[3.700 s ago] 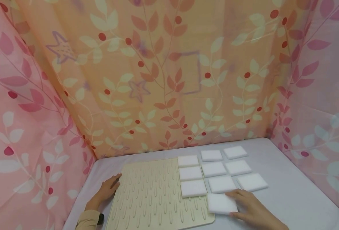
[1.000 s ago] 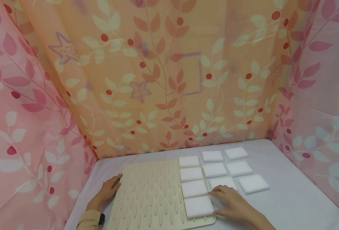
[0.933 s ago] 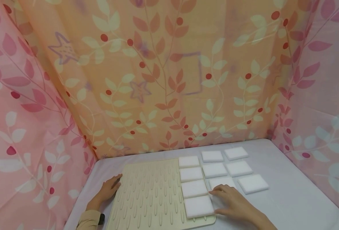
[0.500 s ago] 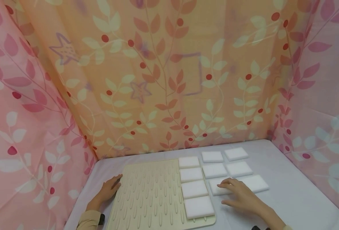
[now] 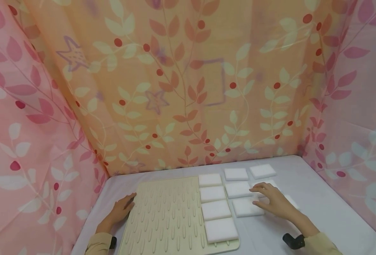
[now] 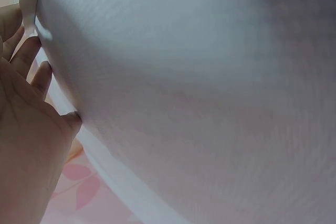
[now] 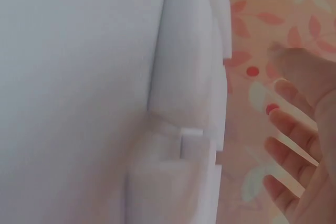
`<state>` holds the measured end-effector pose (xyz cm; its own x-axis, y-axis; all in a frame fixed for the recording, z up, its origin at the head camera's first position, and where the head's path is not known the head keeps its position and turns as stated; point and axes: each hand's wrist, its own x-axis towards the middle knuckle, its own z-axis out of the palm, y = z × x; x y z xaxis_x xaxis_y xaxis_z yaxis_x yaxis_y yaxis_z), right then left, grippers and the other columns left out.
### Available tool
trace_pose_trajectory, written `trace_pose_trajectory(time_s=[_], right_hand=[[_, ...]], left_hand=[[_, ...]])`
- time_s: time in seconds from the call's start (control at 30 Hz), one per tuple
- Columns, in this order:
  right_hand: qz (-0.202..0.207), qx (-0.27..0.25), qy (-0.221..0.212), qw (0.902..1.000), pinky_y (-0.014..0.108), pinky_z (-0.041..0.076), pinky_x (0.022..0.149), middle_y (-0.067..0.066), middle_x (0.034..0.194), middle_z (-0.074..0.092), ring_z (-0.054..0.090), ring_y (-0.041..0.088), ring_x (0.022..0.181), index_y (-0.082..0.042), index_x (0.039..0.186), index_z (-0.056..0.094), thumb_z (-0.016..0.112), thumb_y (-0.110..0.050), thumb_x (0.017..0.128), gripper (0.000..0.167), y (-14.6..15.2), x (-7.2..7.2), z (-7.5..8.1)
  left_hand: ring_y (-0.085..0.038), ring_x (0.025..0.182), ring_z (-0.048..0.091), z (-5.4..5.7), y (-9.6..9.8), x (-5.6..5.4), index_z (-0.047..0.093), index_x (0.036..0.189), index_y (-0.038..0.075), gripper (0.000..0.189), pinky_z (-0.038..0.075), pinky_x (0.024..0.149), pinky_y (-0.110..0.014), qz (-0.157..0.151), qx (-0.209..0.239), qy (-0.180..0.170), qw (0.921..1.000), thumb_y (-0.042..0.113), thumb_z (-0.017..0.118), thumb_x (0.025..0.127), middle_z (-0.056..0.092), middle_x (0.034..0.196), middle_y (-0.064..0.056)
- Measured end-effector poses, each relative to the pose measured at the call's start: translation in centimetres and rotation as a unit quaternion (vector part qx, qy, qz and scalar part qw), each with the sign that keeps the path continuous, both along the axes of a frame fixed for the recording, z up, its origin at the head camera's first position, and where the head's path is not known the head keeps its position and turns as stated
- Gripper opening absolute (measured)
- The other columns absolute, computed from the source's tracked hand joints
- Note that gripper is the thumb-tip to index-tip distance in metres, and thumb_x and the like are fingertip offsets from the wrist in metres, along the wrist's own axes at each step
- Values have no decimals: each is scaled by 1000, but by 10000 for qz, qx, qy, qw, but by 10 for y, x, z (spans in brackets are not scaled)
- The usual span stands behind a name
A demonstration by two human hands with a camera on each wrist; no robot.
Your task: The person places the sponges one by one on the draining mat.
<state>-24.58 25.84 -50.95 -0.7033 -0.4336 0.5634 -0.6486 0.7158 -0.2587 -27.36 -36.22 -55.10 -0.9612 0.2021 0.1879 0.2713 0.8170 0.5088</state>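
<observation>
In the head view, a cream mat with raised oval ridges lies on the table. Several white sponge blocks form a column down its right side; the nearest block sits by the front right corner. My left hand rests at the mat's left edge, fingers extended; the left wrist view shows the hand with fingers slightly bent. Beyond the mat's right edge, my right hand hovers over loose white sponge blocks, partly hiding two. Its fingers are spread and empty, as the right wrist view of the hand confirms.
More white sponge blocks lie in rough rows right of the mat, on a white-covered table. A leaf-patterned curtain stands behind the table, with pink curtains at both sides.
A white sponge block was slid onto the mat's front right corner, and my right hand let go. It has since moved right and away over the loose blocks. My left hand stays put.
</observation>
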Motion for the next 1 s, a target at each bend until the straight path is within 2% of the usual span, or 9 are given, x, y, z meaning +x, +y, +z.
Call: trace_pose_trajectory(time_s=[0.27,0.43,0.6,0.73,0.77,0.87,0.97,1.0], right_hand=[[-97,0,-41,9999,51,42,77,2,110,60,55,24,100,-12,110,66,79,-25,71,43,21,-20,-5],[-288,139,-78,9995,53,42,77,3,110,60,56,27,99,-13,111,65,78,-29,73,43,31,-31,-8],[-572,238,-145,9980,55,41,77,7,108,60,56,32,99,-11,111,65,76,-27,75,41,42,-41,-10],[-827,335,-192,9958,55,41,75,10,107,60,55,34,98,-9,111,65,75,-25,76,40,51,-49,-11],[-876,356,-224,9953,55,41,74,11,107,60,55,35,98,-9,112,64,75,-24,76,40,54,-51,-10],[-1001,443,-316,9935,56,41,73,14,108,59,54,37,99,-7,113,63,73,-22,77,39,61,-57,-7],[-1138,491,-419,9914,58,41,73,17,109,58,54,40,100,-6,113,63,73,-20,78,40,67,-62,-4],[-1194,511,-443,9905,58,41,74,18,109,58,53,40,100,-6,113,63,73,-20,78,39,68,-64,-2]], left_hand=[[-52,124,37,0,0,1,48,132,-1,43,13,90,-77,-73,3,193,9998,14,53,93,48,132,-27],[-52,123,38,3,-1,2,49,131,-2,42,14,90,-77,-95,14,208,9997,14,54,92,49,131,-27],[-52,124,37,0,-3,1,49,131,-2,42,14,90,-77,-99,21,192,9998,16,53,93,48,132,-27],[-55,120,39,-6,-5,1,50,131,2,43,13,85,-79,-267,220,545,9979,22,53,93,51,129,-27],[-51,122,40,-7,-5,2,49,132,5,43,12,84,-80,-340,253,716,9965,23,52,94,52,130,-23],[-50,120,42,-9,-5,2,50,132,8,43,11,82,-81,-412,289,908,9946,26,52,94,54,129,-22],[-50,122,40,-6,-4,2,49,132,5,43,11,85,-80,-324,242,705,9967,24,52,94,52,130,-23],[-55,120,39,-4,-3,1,50,130,2,43,13,86,-80,-245,200,523,9981,23,53,93,51,129,-27]])
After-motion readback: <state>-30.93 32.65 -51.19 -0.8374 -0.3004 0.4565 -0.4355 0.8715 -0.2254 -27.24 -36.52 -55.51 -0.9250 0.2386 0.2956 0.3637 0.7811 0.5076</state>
